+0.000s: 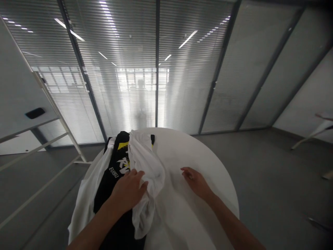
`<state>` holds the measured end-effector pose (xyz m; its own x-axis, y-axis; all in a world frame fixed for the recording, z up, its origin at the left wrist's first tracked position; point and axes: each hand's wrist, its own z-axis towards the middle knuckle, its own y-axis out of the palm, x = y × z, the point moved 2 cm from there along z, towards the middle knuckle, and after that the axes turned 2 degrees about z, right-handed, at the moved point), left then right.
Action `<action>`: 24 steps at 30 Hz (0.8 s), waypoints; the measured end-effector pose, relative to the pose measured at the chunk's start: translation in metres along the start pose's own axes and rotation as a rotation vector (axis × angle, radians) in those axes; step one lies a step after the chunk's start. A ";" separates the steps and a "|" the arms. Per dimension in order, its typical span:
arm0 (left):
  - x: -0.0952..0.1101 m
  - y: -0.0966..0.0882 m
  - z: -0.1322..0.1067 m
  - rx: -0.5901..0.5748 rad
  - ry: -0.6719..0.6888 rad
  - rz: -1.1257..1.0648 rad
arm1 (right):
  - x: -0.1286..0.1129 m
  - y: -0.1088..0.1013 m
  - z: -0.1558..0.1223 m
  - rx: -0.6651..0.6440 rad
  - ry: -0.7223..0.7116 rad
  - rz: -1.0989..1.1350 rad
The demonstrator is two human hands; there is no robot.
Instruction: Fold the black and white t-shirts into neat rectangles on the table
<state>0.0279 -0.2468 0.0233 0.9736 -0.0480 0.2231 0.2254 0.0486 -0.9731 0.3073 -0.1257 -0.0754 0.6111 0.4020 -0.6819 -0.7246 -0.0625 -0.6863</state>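
A round white table [208,159] carries a pile of clothes. A white garment [149,166] lies bunched over a black garment [114,177] with yellow and white print. My left hand [128,189] rests on the white garment with its fingers curled into the cloth. To the right, my right hand [196,180] presses on a flat spread of white cloth [179,208], with its fingers drawn together as in a pinch. What they pinch is too small to make out. More white cloth hangs over the table's left edge [85,198].
A whiteboard on a white frame [23,100] stands at the left, close to the table. Glass walls with blinds [156,69] run behind. Grey floor surrounds the table, and part of another table [322,125] shows at the far right.
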 end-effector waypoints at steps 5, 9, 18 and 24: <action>-0.030 0.020 -0.029 -0.206 -0.045 -0.089 | -0.082 0.036 -0.017 -0.302 -0.153 0.090; -0.028 0.027 -0.031 -0.138 -0.027 -0.200 | -0.130 0.055 -0.023 -0.369 -0.273 -0.009; -0.017 0.020 -0.024 0.126 -0.003 -0.698 | -0.130 0.045 -0.008 -0.280 -0.174 0.100; -0.025 0.007 -0.028 0.236 -0.194 -0.885 | -0.109 -0.021 -0.007 -0.128 -0.081 0.294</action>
<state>0.0040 -0.2734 0.0087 0.4285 0.0019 0.9036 0.8682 0.2760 -0.4123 0.2580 -0.1742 0.0114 0.3504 0.4209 -0.8367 -0.8171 -0.2992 -0.4927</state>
